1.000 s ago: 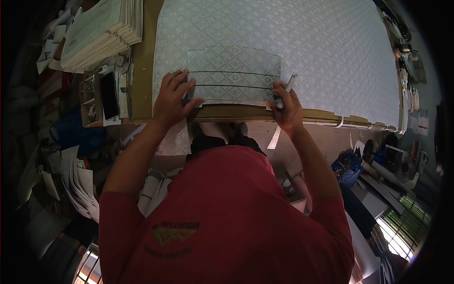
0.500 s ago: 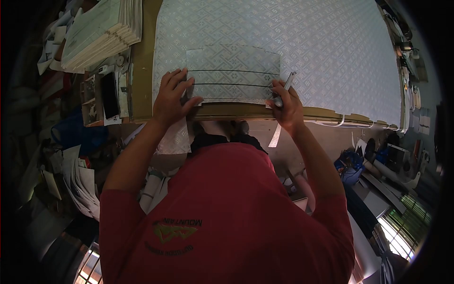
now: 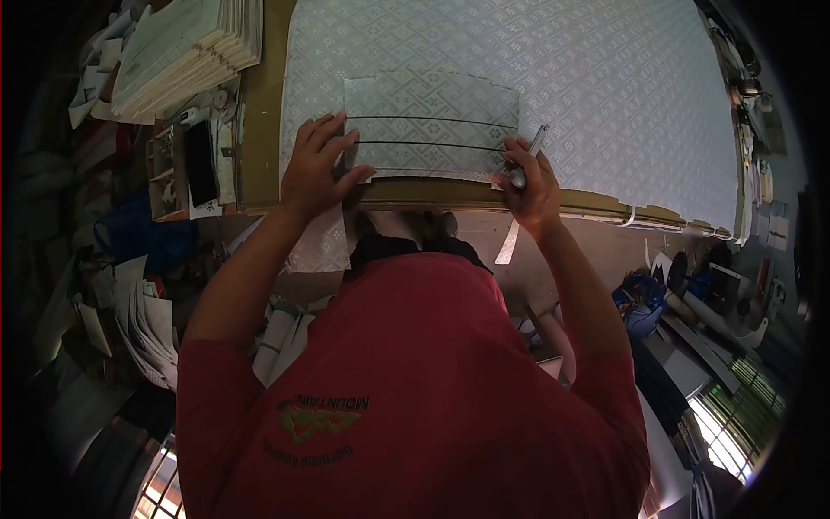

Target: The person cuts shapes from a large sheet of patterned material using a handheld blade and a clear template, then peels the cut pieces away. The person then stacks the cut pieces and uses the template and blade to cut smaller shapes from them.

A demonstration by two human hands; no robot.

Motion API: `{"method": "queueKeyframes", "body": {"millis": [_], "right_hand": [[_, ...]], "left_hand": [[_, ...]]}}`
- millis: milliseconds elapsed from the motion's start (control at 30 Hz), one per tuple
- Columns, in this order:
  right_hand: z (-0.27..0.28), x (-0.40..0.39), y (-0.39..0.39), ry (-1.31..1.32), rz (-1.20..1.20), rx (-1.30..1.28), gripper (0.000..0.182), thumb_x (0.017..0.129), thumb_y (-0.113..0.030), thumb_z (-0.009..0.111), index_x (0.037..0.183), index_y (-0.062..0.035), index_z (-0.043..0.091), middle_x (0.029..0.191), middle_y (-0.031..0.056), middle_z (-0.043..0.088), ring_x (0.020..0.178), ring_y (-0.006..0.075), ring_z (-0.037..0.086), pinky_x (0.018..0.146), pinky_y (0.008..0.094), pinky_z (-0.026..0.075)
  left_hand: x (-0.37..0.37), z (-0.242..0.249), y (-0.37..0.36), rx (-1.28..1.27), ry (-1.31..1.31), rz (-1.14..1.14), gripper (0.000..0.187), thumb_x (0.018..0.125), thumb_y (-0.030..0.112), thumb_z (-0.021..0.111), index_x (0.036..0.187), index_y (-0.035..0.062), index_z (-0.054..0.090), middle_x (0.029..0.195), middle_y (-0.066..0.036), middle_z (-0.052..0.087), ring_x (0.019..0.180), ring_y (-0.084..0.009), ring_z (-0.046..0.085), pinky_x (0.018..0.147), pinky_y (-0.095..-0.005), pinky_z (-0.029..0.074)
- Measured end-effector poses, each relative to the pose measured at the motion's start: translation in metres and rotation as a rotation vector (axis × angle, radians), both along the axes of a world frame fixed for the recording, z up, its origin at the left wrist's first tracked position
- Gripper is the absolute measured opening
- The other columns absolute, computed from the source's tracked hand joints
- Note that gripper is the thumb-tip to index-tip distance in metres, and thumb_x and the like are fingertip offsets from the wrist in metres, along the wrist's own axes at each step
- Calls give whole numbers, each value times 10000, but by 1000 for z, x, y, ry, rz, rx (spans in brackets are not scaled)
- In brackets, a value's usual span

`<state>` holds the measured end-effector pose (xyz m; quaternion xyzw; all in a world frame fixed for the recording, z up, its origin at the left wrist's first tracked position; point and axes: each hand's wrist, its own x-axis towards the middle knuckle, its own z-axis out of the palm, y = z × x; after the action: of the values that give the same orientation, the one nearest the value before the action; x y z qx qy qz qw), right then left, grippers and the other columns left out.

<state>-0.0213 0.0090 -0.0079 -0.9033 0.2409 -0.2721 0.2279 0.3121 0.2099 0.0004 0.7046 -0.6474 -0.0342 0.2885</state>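
Note:
Patterned silvery sheet material covers much of the table. On it, near the front edge, lies a clear rectangular plate with dark lines running across it. My left hand rests on the plate's left end, fingers spread. At the right end, my right hand is closed round a slim metallic tool, whose tip points up and away; its fingertips also touch the plate's corner. A narrow strip of the material hangs below the table edge beside my right hand.
A thick stack of sheets stands at the upper left. Near it are a black phone-like object and a small wooden compartment box. A wider piece of material hangs off the front edge. Blue bags lie at the right.
The table, plate and both hands appear slightly higher in the view. Both hands keep about the same places on the plate, and the tool stays in my right hand.

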Motion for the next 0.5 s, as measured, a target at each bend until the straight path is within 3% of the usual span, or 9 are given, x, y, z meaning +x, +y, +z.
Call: {"method": "queueKeyframes", "body": {"millis": [67,500], "right_hand": [[-1,-1,0,-4,13,-21,460,856,-119,825,1229,-29,570,1314,174,705,1235,424,644,983,478,541],[-2,-3,-2,-25,-12,27,530,798,-135,873,1239,-54,590,1271,141,719,1221,385,649,998,471,535]], "left_hand": [[0,5,-2,10,7,1,541,809,341,884,1233,54,707,1442,-186,587,1378,-402,488,1151,-494,413],[-2,4,-1,10,-8,4,536,798,314,891,1226,48,708,1439,-179,596,1367,-404,503,1145,-500,409]]}}
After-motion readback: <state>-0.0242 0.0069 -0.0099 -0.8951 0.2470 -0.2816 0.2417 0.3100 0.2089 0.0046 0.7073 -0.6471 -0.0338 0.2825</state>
